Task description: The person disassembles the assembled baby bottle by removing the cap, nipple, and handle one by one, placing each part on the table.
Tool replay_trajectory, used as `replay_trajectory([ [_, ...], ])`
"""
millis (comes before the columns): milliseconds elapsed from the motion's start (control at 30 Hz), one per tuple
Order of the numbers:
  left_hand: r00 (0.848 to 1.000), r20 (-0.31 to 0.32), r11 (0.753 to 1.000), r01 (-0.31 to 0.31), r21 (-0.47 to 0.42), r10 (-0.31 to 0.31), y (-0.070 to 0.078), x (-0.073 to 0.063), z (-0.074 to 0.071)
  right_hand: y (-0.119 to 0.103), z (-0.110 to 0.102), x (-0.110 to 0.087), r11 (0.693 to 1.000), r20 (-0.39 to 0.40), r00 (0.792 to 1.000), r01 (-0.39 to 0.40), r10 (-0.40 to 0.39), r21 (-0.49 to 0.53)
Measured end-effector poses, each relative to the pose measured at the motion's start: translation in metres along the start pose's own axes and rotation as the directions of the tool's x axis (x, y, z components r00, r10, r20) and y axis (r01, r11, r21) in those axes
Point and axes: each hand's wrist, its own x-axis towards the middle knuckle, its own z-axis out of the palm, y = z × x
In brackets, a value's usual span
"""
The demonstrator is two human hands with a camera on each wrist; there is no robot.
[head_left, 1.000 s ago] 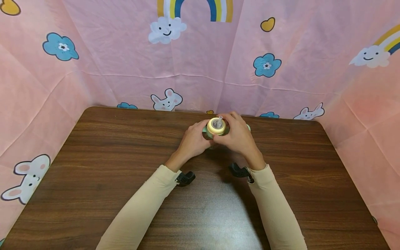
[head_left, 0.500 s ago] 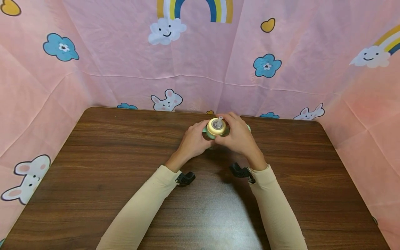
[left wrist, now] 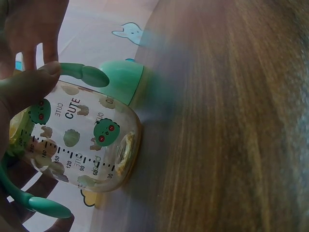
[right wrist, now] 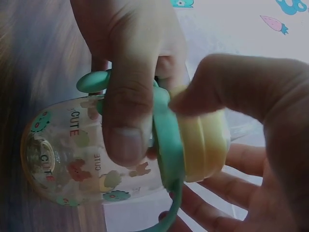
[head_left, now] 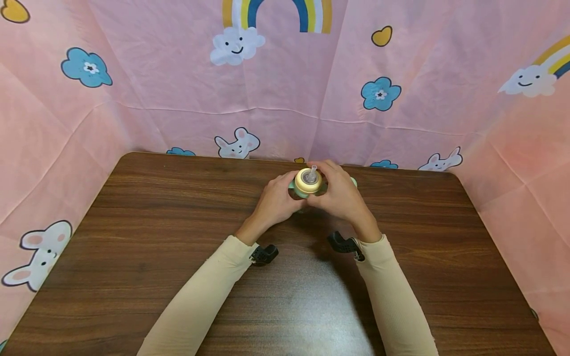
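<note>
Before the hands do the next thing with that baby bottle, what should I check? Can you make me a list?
1. Left hand holding the bottle: ok, its thumb presses on the side.
2. Right hand on the yellow collar: ok, thumb and fingers curl around it.
3. Clear spout pointing up: ok.
4. Spout covered: not ok, it's bare.
5. Collar screwed on tight: cannot tell, it only looks seated on the bottle.
6. Bottle's bottom touching the table: cannot tell, the wrist views don't make it clear.
</note>
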Motion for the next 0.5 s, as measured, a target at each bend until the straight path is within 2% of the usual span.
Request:
replay_trajectory([
  [333,1.0,0.004,1.0,0.014,0.008,-0.014,0.0,0.0,-0.001,0.001,0.009,0.0,0.996,-0.057,0.996,-0.075,0.073,-0.046],
  [500,1.0,-0.003,1.0,0.004,0.014,-0.004,-0.001,0.001,0.0,0.002,0.011,0.001,0.994,-0.076,0.994,-0.083,0.078,-0.068],
])
